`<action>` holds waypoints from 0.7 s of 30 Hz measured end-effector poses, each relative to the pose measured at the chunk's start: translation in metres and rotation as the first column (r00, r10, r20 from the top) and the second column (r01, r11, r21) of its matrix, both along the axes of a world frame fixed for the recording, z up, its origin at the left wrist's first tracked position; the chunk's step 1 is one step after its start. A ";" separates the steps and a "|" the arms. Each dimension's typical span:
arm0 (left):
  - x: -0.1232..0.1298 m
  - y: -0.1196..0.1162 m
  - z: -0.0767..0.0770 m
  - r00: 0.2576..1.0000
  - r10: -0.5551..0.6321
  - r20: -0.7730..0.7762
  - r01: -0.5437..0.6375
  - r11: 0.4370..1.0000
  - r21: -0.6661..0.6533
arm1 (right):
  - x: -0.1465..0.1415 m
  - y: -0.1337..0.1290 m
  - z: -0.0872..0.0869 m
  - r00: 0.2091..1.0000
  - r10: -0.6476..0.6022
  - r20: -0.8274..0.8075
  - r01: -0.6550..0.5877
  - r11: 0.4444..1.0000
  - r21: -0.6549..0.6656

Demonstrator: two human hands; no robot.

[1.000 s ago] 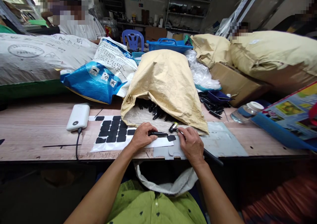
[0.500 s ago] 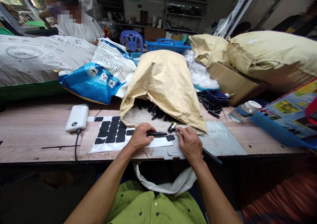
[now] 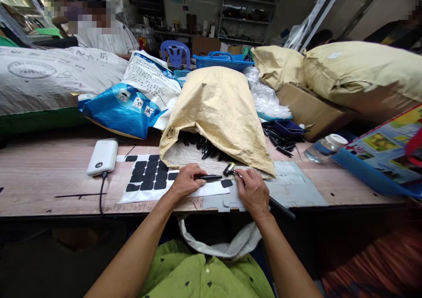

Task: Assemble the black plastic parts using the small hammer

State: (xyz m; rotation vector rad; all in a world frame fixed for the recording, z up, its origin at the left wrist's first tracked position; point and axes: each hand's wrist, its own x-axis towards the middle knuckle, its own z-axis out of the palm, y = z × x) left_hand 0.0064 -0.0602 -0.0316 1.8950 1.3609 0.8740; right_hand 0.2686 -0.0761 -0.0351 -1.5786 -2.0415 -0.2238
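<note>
Two bare hands work at the near edge of the wooden table (image 3: 42, 175): the left hand (image 3: 185, 181) is closed around a slim black rod-like part (image 3: 211, 177), pinning it flat just beside a loose black rubber pad (image 3: 226, 183). The right hand (image 3: 253, 191) grips a small metal-headed hammer (image 3: 230, 169) (its head poised at the rod's free end). Left of the grip lies a white sheet of black pads (image 3: 148, 177); beyond it, a tan paper sack (image 3: 220, 109).

Wooden workbench (image 3: 39, 179), metal shelving (image 3: 250, 8) on grey wall, blue plastic chair (image 3: 176, 52).
</note>
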 end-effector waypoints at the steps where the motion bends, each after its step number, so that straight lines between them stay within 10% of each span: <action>1: 0.000 0.000 0.000 1.000 -0.003 0.001 0.003 1.000 -0.001 | 0.000 0.000 0.000 1.000 0.001 -0.002 -0.001 1.000 0.001; 21: 0.002 -0.001 -0.001 1.000 -0.006 -0.011 0.006 0.999 0.036 | 0.000 0.001 -0.001 1.000 0.005 0.009 -0.005 1.000 0.001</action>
